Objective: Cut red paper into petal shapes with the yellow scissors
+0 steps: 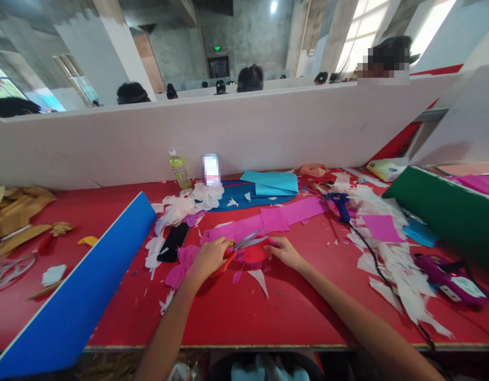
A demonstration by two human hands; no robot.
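- At the far left of the red table (307, 317), light-brown crumpled paper strips (24, 214) lie in a heap.
- A flat blue divider panel (89, 280) stands to the right of them.
- Next come a black rectangular phone (173, 242) and, just beside it, a magenta petal-shaped paper piece (184, 267).
- The person's left hand (212, 256) has its fingers wrapped around orange-handled metal scissors (247, 243), whose parted blades point right.
- Behind the scissors, a long magenta paper strip (244, 228) stretches across the table.
- The right hand (283, 252), near the blade tips, has its fingers pinched on a small magenta paper scrap (271, 242), partly hidden.
- Farther right lie a blue glue gun (340, 205) and loose white paper scraps (406, 272).
- A green divider panel (446, 211) stands at the far right.
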